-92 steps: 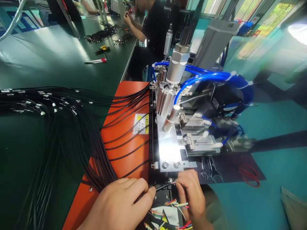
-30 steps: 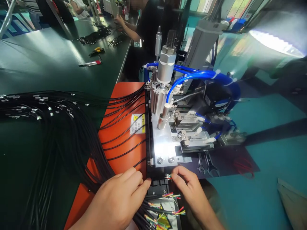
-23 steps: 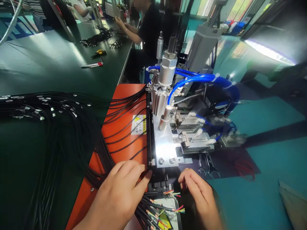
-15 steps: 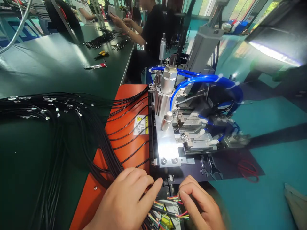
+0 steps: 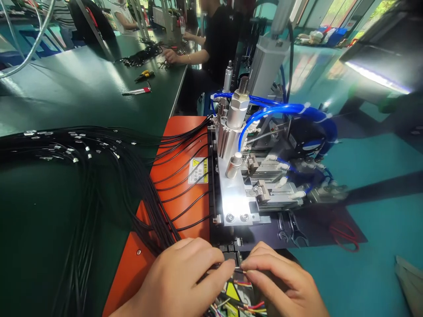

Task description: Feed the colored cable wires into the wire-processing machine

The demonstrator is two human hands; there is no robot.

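At the bottom centre, my left hand (image 5: pixel 188 277) is closed, thumb and index finger pinching a thin black cable (image 5: pixel 238 269). My right hand (image 5: pixel 283 278) pinches the end of that same cable between thumb and index finger. Under both hands lie several cable ends with stripped coloured wires (image 5: pixel 253 306), partly over a yellow and black label (image 5: pixel 232 291). A bundle of black cables (image 5: pixel 158 211) runs in from the left and passes behind my left hand. Just beyond my fingertips is a small black fixture (image 5: pixel 231 253).
A metal pneumatic machine (image 5: pixel 234 193) with blue air hoses (image 5: pixel 284 108) stands ahead on an orange base (image 5: pixel 178 132). Wrenches (image 5: pixel 294 231) and red-handled scissors (image 5: pixel 343 235) lie right. Pliers (image 5: pixel 144 75) and a cutter knife (image 5: pixel 137 91) are on the green table (image 5: pixel 99 101). A co-worker (image 5: pixel 221 44) sits beyond.
My hands have come together, and my right hand now pinches a cable end at my left fingertips. The co-worker's hands have lowered to the table. The view has shifted slightly.
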